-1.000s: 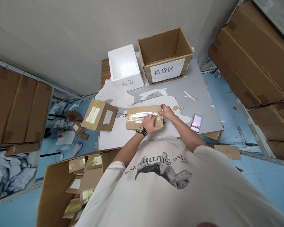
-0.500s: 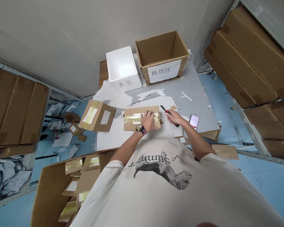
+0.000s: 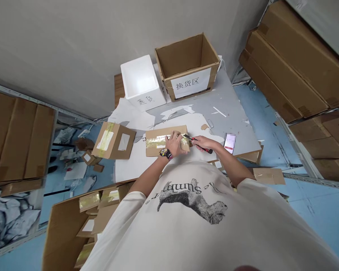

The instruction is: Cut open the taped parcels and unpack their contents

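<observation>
A taped cardboard box (image 3: 154,148) lies on the white paper at the near part of the table, with clear yellowish tape and a white label on top. My left hand (image 3: 174,143), a watch on its wrist, is closed over the box's right half, fingers across the top and thumb toward the near side. My right hand (image 3: 202,143) is shut round a red-and-black box cutter (image 3: 206,149). The cutter's blade meets the tape at the box's right end; how deep it sits cannot be seen. A second taped box (image 3: 113,141) stands to the left.
Behind stand a white foam box (image 3: 142,81) and a large open carton (image 3: 190,75) with handwritten signs. A phone (image 3: 229,143) lies at the right. Below left, a big carton (image 3: 63,229) holds several small boxes. Shelves with cartons (image 3: 288,71) flank the table.
My right hand has moved left with the box cutter, bringing its blade from beside the box onto the tape at the right end. My left hand has stayed on the box.
</observation>
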Demonstrator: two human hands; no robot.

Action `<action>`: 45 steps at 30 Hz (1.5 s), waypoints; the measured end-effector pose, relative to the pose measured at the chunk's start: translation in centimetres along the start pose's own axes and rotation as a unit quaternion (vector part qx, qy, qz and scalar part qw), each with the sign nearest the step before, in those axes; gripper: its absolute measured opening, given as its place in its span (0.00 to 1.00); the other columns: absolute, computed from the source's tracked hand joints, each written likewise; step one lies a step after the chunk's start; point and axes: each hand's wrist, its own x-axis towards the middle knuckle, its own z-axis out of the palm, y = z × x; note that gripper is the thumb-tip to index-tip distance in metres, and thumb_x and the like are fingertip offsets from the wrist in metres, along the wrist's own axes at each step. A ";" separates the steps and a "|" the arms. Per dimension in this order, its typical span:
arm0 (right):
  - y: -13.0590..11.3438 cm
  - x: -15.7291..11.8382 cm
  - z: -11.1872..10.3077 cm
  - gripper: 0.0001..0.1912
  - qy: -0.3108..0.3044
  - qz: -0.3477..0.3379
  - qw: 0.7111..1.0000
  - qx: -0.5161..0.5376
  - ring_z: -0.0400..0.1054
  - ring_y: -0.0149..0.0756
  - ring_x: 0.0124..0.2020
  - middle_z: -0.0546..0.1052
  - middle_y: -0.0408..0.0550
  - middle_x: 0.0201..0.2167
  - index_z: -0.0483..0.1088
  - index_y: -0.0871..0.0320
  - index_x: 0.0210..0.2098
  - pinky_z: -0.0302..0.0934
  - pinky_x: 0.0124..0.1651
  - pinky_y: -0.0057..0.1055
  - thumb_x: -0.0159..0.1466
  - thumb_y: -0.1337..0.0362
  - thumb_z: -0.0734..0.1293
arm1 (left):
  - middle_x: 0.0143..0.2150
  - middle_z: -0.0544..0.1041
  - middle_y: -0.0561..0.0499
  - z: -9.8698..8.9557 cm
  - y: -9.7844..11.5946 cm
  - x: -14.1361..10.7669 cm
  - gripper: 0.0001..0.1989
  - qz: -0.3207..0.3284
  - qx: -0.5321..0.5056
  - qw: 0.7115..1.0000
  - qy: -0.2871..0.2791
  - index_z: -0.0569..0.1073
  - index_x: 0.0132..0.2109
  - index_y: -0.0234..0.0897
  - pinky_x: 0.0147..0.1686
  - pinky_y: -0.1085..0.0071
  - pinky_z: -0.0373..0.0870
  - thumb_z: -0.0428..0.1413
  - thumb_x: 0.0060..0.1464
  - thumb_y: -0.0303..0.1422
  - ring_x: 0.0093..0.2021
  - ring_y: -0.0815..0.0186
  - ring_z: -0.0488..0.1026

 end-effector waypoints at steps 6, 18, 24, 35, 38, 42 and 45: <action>0.4 0.0 -0.2 0.22 -0.056 0.033 0.996 0.055 0.66 0.32 0.17 0.75 0.40 0.21 0.70 0.53 0.39 0.57 0.18 0.27 0.82 0.43 0.69 | 0.82 0.67 0.32 0.3 -0.2 -0.1 0.52 0.007 -0.014 1.000 0.001 0.77 0.73 0.46 0.81 0.19 0.55 0.85 0.42 0.47 0.88 0.20 0.53; -0.3 -1.6 -1.3 0.22 -0.075 0.050 0.992 0.086 0.66 0.32 0.18 0.76 0.40 0.21 0.70 0.54 0.39 0.61 0.22 0.27 0.80 0.44 0.73 | 0.83 0.67 0.31 -0.1 -0.4 0.3 0.51 0.019 -0.019 1.000 -0.013 0.77 0.72 0.45 0.80 0.18 0.56 0.85 0.44 0.48 0.89 0.24 0.52; -2.0 -0.6 -1.0 0.19 -0.044 0.057 0.997 0.023 0.62 0.32 0.16 0.73 0.39 0.18 0.69 0.53 0.37 0.55 0.19 0.27 0.82 0.51 0.69 | 0.83 0.66 0.31 -0.2 -0.2 0.6 0.52 0.010 -0.009 1.000 -0.019 0.76 0.73 0.45 0.80 0.19 0.57 0.84 0.44 0.49 0.89 0.24 0.52; -3.5 0.9 -3.4 0.22 -0.111 0.060 0.989 -0.072 0.67 0.33 0.20 0.74 0.41 0.22 0.69 0.53 0.36 0.58 0.23 0.29 0.79 0.45 0.72 | 0.83 0.65 0.26 0.4 -0.3 0.7 0.60 0.001 0.004 1.000 -0.019 0.72 0.77 0.39 0.81 0.18 0.55 0.84 0.43 0.53 0.89 0.20 0.50; -4.4 2.2 -5.0 0.19 -0.149 0.073 0.979 -0.120 0.67 0.33 0.21 0.73 0.39 0.22 0.71 0.54 0.39 0.61 0.26 0.28 0.79 0.48 0.73 | 0.83 0.66 0.27 0.4 -0.3 0.6 0.60 0.002 0.006 1.000 -0.016 0.72 0.77 0.39 0.82 0.19 0.55 0.84 0.43 0.54 0.89 0.20 0.50; -5.0 3.9 -7.0 0.19 -0.229 0.091 0.957 -0.154 0.66 0.33 0.20 0.72 0.38 0.21 0.73 0.56 0.40 0.61 0.26 0.28 0.78 0.47 0.73 | 0.83 0.66 0.26 0.4 -0.4 0.5 0.59 0.003 -0.001 1.000 -0.016 0.71 0.77 0.39 0.82 0.19 0.55 0.84 0.43 0.52 0.89 0.21 0.51; -5.5 5.1 -6.6 0.23 -0.267 0.098 0.945 -0.162 0.66 0.33 0.18 0.72 0.37 0.20 0.74 0.56 0.38 0.60 0.24 0.28 0.73 0.43 0.78 | 0.83 0.66 0.25 0.2 -0.5 0.6 0.59 0.004 -0.013 1.000 -0.008 0.71 0.76 0.39 0.82 0.19 0.54 0.85 0.42 0.48 0.89 0.21 0.53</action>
